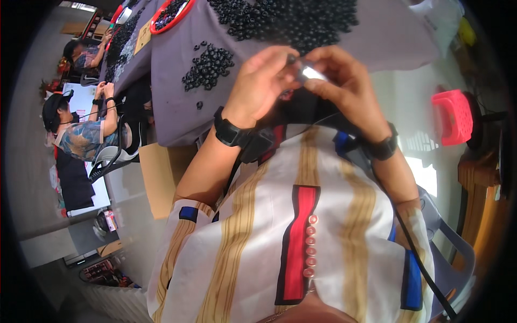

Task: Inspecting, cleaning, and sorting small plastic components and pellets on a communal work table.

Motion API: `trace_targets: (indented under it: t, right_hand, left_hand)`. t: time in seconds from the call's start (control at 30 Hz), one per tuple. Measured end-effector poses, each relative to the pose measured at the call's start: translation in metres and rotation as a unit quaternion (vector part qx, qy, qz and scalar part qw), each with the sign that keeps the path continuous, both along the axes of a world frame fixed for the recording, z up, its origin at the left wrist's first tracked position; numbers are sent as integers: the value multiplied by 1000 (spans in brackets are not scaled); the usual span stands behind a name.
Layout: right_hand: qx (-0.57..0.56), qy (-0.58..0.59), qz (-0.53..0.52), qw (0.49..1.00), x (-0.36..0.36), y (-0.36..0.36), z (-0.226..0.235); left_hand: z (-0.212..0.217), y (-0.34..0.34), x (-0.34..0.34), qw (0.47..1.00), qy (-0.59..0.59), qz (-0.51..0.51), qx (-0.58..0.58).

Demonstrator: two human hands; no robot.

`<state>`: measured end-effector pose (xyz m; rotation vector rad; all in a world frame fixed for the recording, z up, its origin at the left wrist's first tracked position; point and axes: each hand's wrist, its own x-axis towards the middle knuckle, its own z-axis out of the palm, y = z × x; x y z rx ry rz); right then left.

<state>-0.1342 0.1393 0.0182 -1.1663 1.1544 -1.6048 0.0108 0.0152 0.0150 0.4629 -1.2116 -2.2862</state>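
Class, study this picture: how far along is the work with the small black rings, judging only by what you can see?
Done: a small separate cluster of black rings lies on the grey cloth, apart from the rest; whether it is finished work cannot be told. In hand: the left hand and right hand meet around a small shiny piece. Left: a large heap of black rings lies beyond the hands.

A red plastic stool (453,116) stands off right — two other people (75,129) sit far left.
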Motion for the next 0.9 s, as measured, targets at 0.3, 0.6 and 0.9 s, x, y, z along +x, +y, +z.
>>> trace_targets:
  t: [0.3, 0.6, 0.9]
  right_hand:
    - [-27, -16, 10, 999, 3, 2, -1]
    - [-29, -60, 54, 996, 1, 2, 1]
    - [15, -42, 80, 996, -7, 1, 5]
  left_hand:
    - [8, 2, 0, 999, 22, 1, -43]
    - [9, -1, 4, 996, 36, -48, -71]
    - [16, 1, 3, 994, 14, -47, -99]
